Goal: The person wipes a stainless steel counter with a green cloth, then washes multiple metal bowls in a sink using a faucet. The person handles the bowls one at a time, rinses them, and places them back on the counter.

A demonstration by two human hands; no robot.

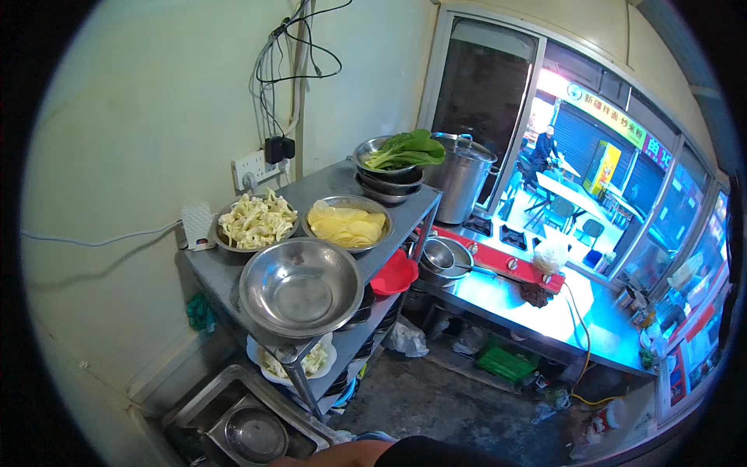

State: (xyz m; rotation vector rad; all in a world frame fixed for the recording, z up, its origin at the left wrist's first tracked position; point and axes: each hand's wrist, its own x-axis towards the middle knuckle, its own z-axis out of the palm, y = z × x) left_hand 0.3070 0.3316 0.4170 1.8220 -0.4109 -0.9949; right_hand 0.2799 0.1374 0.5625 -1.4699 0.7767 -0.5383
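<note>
Both of my hands are out of view; a bare forearm with a dark sleeve crosses the bottom edge above the sink. Before me, an empty steel bowl (301,287) sits at the near corner of a metal shelf rack (318,181). Behind it are a bowl of cauliflower florets (257,220) and a bowl of thin yellow slices (347,224), perhaps potato. Green leaves (408,150) lie in the top bowl of a stack at the far end. A steel basin (255,433) rests in the sink (201,397).
A lidded stockpot (461,181) stands on a red-fronted gas stove (496,260). Below the rack's top are a red dish (395,273) and a white bowl of cauliflower (312,359). A green crate (506,363) lies under the counter. Beyond the window, a person (544,149) is beside tables.
</note>
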